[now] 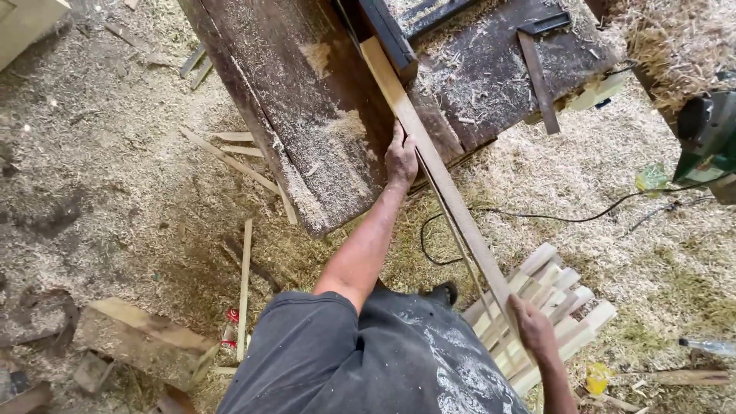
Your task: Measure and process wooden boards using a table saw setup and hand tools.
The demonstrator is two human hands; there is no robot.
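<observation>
wooden strip's [437, 172] far end hidden

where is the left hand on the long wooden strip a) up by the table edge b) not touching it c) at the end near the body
a, the left hand presses the long wooden strip at the sawdust-covered table edge, while the right hand grips the near end.

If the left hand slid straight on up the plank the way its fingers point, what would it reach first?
The left hand rests on the long plank, fingers pointing up along it. Going on, it would probably first meet the dark metal guide rail lying beside the plank on the sawdust-covered bench, though depth is hard to judge.
</observation>
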